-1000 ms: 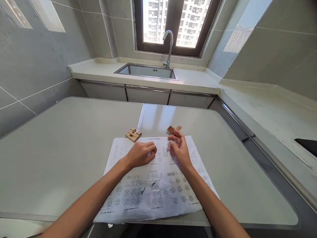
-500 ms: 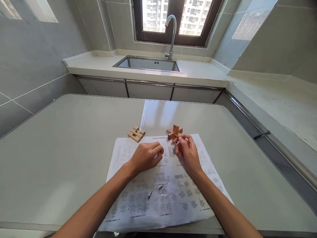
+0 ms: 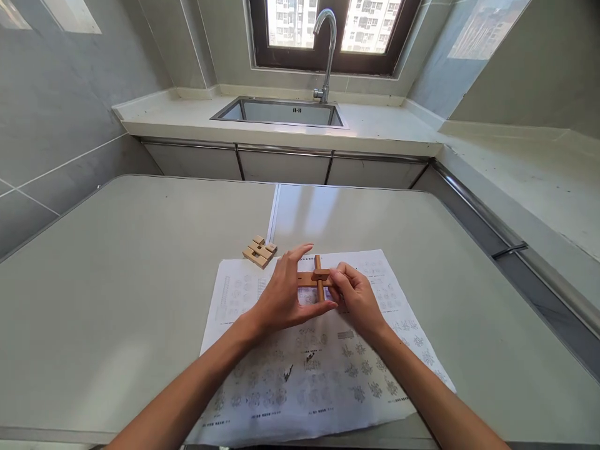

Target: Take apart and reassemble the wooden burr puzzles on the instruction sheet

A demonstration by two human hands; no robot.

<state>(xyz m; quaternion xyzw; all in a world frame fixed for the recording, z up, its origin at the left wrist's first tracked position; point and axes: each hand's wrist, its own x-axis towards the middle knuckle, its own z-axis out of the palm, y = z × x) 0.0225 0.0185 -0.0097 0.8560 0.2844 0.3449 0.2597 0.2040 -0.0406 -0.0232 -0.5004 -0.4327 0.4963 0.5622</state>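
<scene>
A cross-shaped wooden interlocking puzzle (image 3: 320,274) of reddish-brown bars is held above the printed sheet. My right hand (image 3: 359,299) pinches its right end between thumb and fingers. Around its left side, my left hand (image 3: 284,291) is spread, index finger stretched out above and thumb reaching below. The puzzle's left end lies close to the left palm; whether it touches I cannot tell. Farther off, left of the hands, a flat group of lighter wooden puzzle pieces (image 3: 259,252) lies at the sheet's top edge.
The creased paper sheet (image 3: 328,400), printed with small diagrams and torn in two spots, lies on a pale table (image 3: 117,300). Beyond the table are a counter (image 3: 178,124) with a sink (image 3: 290,120), a tap (image 3: 330,56) and a window. Another counter (image 3: 529,169) runs along the right.
My right hand has brought the puzzle nearer and leftwards off its place at the sheet's top edge, turning it. My left hand has opened from a loose curl and moved around it.
</scene>
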